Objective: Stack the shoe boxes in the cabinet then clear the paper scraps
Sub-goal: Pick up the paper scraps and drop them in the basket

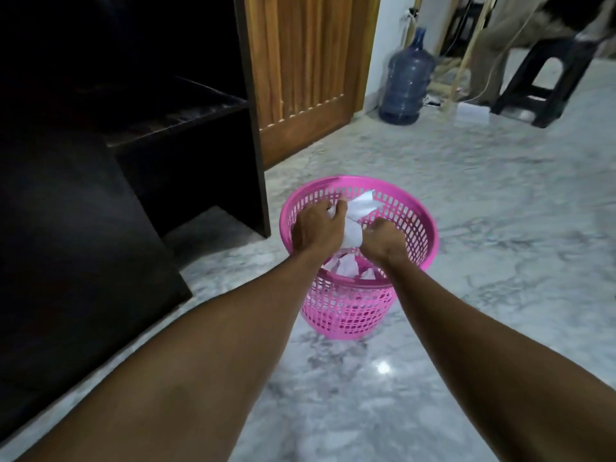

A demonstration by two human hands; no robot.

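Underfoot, a grey-veined marble floor (pixel 466 228) fills most of the view, glossy enough to carry a bright spot of reflected light near the bottom middle. A dark cabinet (pixel 166 135) takes up the whole left side; its shelves are in deep shadow and what they hold cannot be made out. Behind the cabinet's right edge stands a wooden door (pixel 306 68), and beyond that a white wall.

Near the far wall a large blue water bottle (pixel 408 78) stands upright on the floor, and to its right, at the top right corner, a black plastic stool (pixel 546 81) with a blurred figure sitting behind it.

A pink slotted basket (pixel 410 228) stands on the floor just beside the cabinet's lower right corner, slightly tilted in the wide-angle view. White paper scraps (pixel 346 270) lie inside it.

Both forearms reach over the basket's near rim. The left hand (pixel 318 228) and the right hand (pixel 385 240) are each curled closed around a crumpled white paper wad (pixel 356 216), held between them above the basket's mouth, one flat end sticking up toward the far rim.
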